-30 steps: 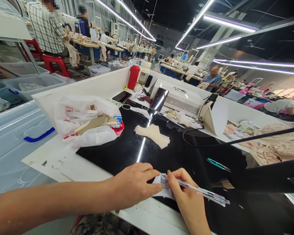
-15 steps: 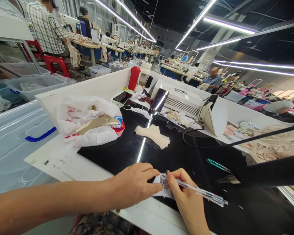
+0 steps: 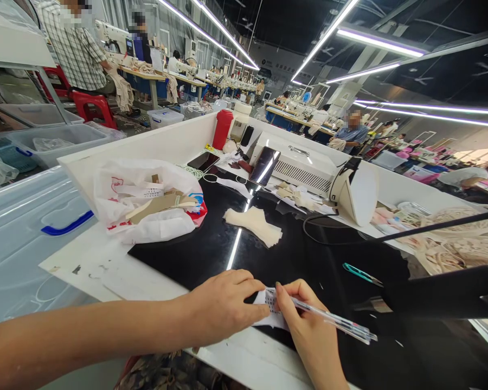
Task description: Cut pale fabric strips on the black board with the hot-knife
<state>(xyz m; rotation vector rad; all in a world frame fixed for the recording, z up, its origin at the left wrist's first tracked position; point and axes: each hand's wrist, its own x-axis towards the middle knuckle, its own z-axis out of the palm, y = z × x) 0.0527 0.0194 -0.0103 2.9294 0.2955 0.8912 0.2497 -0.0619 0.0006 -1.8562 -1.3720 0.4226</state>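
Observation:
My left hand (image 3: 231,306) holds down a small white pattern piece (image 3: 272,319) at the near edge of the black tabletop. Its thumb and forefinger press on the piece from the left, and the other fingers are partly hidden. Small dark printed marks cover part of the piece. In my right hand (image 3: 309,325), closed in a pinch, are clear plastic pens (image 3: 341,322), seemingly two side by side, their rear ends slanting right. The pen tip is hidden behind my fingers, close to the printed marks. Cream fabric pieces (image 3: 254,225) lie stacked beyond my hands.
A white plastic bag (image 3: 146,227) with patterns stands at left. Teal thread snips (image 3: 361,274) lie to the right, near a dark machine arm (image 3: 443,290). Behind are a phone (image 3: 265,165), a white vented unit (image 3: 296,165), a lamp (image 3: 360,195) and a red cup (image 3: 222,129).
My hands, the pens and the white piece look almost unmoved. The dark arm at the right has shifted slightly in view.

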